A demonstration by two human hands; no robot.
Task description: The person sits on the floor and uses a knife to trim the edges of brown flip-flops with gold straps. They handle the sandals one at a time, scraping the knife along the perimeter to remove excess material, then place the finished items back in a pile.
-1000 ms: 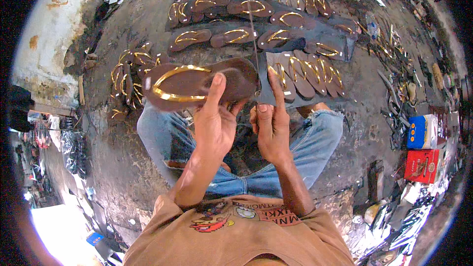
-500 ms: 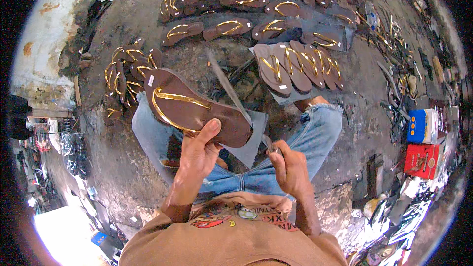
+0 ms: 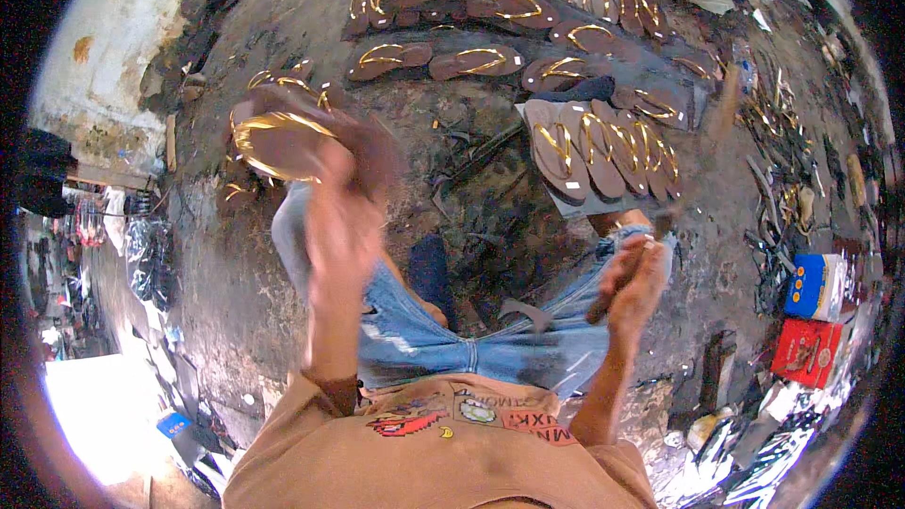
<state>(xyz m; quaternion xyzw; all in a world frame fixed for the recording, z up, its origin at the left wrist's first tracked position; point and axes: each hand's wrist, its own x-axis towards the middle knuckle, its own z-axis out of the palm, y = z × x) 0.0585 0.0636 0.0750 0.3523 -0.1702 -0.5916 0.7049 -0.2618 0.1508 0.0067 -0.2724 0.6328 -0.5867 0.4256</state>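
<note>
Blurred by motion, my left hand (image 3: 339,217) grips a brown flip-flop (image 3: 283,146) with a gold strap. It is above my left knee, beside a pile of similar flip-flops (image 3: 300,77) that it partly hides. Out over my right knee, my right hand (image 3: 636,287) is closed round the handle of a knife (image 3: 663,223). The knife's blade points away from me and is smeared by motion. A small grey offcut (image 3: 524,313) lies against my jeans between the legs.
Finished-looking flip-flops (image 3: 476,62) lie in rows on the dark floor ahead. Several more (image 3: 589,155) overlap on a grey sheet at the right. Blue (image 3: 815,285) and red (image 3: 807,353) boxes stand far right, near scattered strips (image 3: 768,198). A stained wall (image 3: 94,66) rises at left.
My left hand has carried the flip-flop left and away from the knife. My right hand has swung right with the knife. The grey sheet along the sole's edge no longer shows; an offcut now lies between my legs.
</note>
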